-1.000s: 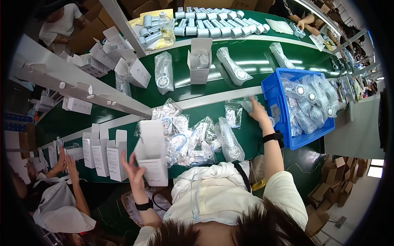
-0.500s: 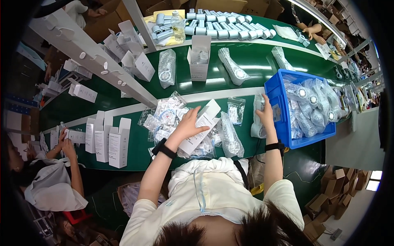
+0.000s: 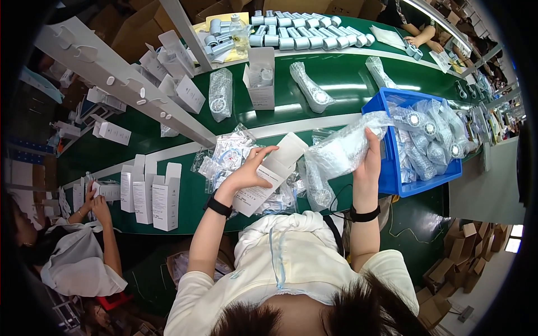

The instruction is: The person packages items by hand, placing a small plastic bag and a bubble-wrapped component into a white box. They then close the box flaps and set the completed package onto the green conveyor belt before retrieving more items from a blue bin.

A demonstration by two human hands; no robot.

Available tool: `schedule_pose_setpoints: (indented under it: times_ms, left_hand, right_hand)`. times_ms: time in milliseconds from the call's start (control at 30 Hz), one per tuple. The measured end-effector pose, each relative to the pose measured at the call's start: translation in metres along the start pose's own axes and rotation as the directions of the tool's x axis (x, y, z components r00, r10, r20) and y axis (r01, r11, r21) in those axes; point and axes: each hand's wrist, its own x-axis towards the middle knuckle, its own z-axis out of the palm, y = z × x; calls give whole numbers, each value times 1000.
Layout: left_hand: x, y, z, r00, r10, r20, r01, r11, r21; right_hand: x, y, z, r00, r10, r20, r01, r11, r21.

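Observation:
My left hand (image 3: 246, 171) grips a white carton (image 3: 259, 193) with its thumb on the printed side; the carton is tilted, its top flap raised toward the right. My right hand (image 3: 369, 158) is closed around a bubble-wrapped item (image 3: 339, 150), lifted above the bench and pointing left toward the carton's open end. The wrapping blurs what lies inside. Beneath the carton spreads a heap of small clear bags (image 3: 225, 154) with white and blue contents. Another bubble-wrapped item (image 3: 319, 190) lies on the bench between my hands.
A blue bin (image 3: 390, 168) full of bubble-wrapped items stands at right. Several white cartons (image 3: 165, 196) stand upright at left, beside a co-worker's hands (image 3: 96, 204). Across the conveyor lie more wrapped items (image 3: 311, 89) and an open carton (image 3: 260, 84). A grey post (image 3: 129, 84) slants at left.
My right hand has raised the bubble-wrapped item from beside the blue bin and swung it left. My left hand has taken the carton slightly left. Items on the conveyor have shifted slightly left.

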Motion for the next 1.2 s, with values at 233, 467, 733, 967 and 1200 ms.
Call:
schedule_pose_setpoints:
  times_ms: [233,467,733,967,1200]
  left_hand:
    - [-24,38,12,979,-105,-173,80,986,-146]
    - [-28,19,43,761,106,-640,-22,990,137]
    - [-13,24,40,639,160,-753,-160,984,73]
    - [-38,-16,40,710,104,-696,-72,995,76]
    - [-51,7,23,615,120,-780,82,973,214]
  right_hand:
    - [-32,59,63,995,44,-89,-48,998,-42]
    - [-33,95,76,900,-432,-55,376,835,-402]
    - [-43,65,85,430,-9,903,897,-110,-428]
    - [47,87,-49,885,-178,430,360,-323,-875]
    - [52,81,-91,906,301,297,386,-306,-870]
